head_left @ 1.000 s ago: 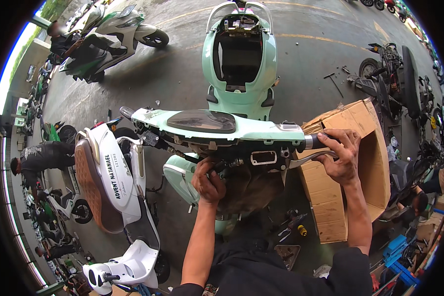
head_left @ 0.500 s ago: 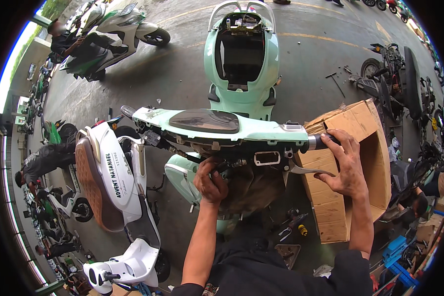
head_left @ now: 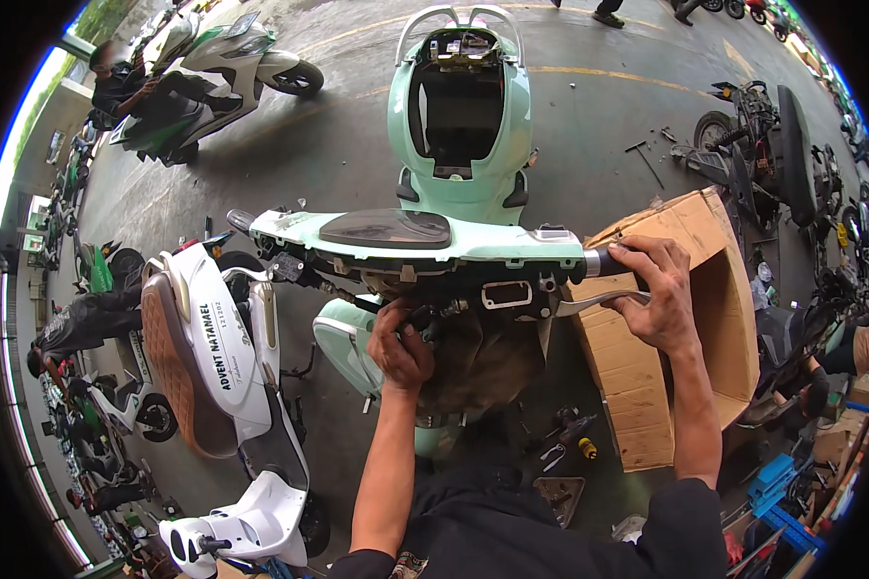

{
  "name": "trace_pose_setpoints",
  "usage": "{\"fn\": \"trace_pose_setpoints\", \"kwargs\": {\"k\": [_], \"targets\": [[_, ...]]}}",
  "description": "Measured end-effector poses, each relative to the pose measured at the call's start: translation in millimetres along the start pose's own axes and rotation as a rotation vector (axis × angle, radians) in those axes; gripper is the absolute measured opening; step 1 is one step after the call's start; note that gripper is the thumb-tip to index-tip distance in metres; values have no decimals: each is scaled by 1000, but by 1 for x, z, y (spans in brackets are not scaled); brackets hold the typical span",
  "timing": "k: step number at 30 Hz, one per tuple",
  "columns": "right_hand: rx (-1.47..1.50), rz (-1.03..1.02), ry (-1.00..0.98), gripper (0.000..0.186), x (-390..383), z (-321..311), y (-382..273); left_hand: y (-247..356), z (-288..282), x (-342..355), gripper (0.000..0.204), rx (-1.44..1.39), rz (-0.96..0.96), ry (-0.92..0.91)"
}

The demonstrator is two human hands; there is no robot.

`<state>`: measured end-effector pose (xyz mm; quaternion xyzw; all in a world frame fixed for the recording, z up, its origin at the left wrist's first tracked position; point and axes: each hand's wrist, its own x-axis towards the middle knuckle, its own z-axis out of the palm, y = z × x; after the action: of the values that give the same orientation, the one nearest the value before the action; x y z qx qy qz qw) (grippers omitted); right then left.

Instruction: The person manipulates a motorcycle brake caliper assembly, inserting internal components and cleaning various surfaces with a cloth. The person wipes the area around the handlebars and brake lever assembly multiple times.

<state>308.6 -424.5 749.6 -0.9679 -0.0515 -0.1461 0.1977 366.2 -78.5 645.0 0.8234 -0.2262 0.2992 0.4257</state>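
Observation:
A mint green scooter (head_left: 462, 198) stands in front of me, its handlebar cover (head_left: 507, 244) stretching across the middle with a dark display panel on top. My right hand (head_left: 661, 297) is closed round the right end of the bar. Its fingers lie over the grip, which they mostly hide, and the thumb presses the silver brake lever (head_left: 577, 304). Under the cover, my left hand (head_left: 399, 347) is curled beside dark cables and a fitting (head_left: 449, 308); what its fingertips pinch is hidden. A rectangular metal frame (head_left: 507, 294) sits between the hands.
An open cardboard box (head_left: 628, 405) stands against the right side, below the grip. A white scooter (head_left: 227, 347) with a brown seat is close on the left. Tools (head_left: 565, 439) lie on the floor near me. A part-dismantled motorcycle (head_left: 758, 145) stands far right; a person (head_left: 130, 92) sits on a scooter far left.
The brake lever has come closer to the grip, with my right thumb pressing it. The left hand stays under the cover. The whole view has shifted slightly.

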Motion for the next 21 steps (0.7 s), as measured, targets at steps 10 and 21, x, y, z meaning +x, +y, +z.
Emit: {"fn": "trace_pose_setpoints", "kwargs": {"k": [10, 21], "targets": [[77, 80, -238, 101, -13, -16, -4, 36, -3, 32, 12, -35, 48, -33], [123, 76, -195, 96, -15, -13, -6, 70, 0, 78, 17, 15, 234, -329]]}}
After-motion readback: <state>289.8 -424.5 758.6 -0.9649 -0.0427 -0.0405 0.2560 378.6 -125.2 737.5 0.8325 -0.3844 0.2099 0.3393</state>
